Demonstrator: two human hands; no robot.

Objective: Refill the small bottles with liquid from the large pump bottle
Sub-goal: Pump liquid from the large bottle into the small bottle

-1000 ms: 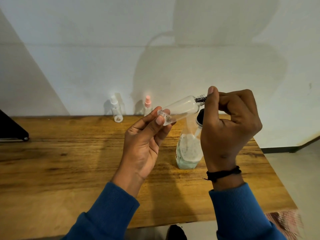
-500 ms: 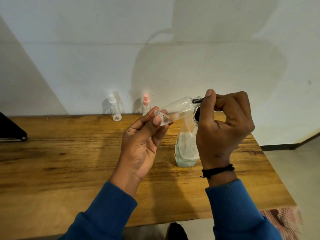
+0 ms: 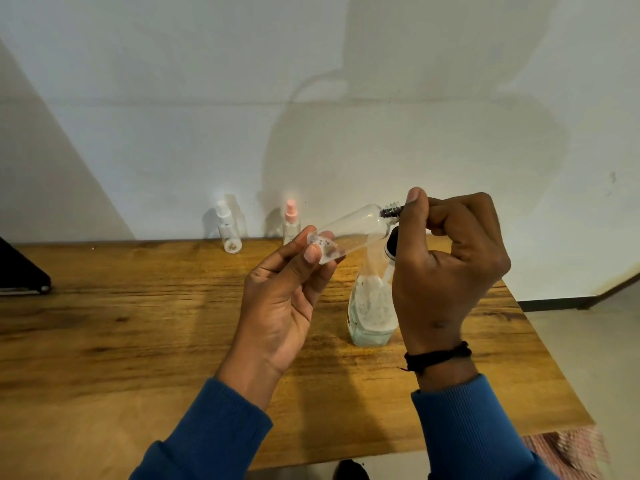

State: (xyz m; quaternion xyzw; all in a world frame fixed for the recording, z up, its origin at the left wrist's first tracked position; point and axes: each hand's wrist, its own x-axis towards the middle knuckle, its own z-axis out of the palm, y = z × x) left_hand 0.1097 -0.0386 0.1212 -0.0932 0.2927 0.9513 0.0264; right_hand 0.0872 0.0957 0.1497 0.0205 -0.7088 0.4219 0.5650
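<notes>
Pale wall [image 3: 138,98] backs a wooden table [image 3: 121,341]; at its far edge stand a white-capped small bottle [image 3: 228,233] and a pink-capped small bottle [image 3: 291,225]. Nearer, the left hand [image 3: 280,306] pinches the base of a clear small bottle [image 3: 349,230], tilted neck-up to the right. The right hand [image 3: 446,271] is curled at that threaded neck, fingers closed on something hidden. Behind it stands the large bottle [image 3: 370,306], partly filled.

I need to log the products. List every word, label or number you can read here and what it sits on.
No text can be read.
Small clear plastic bottle held in the hands: dark specks at its base, too blurred to read.
Large clear pump bottle with pale liquid: no legible label.
Two small spray bottles by the wall: too small to read.
</notes>
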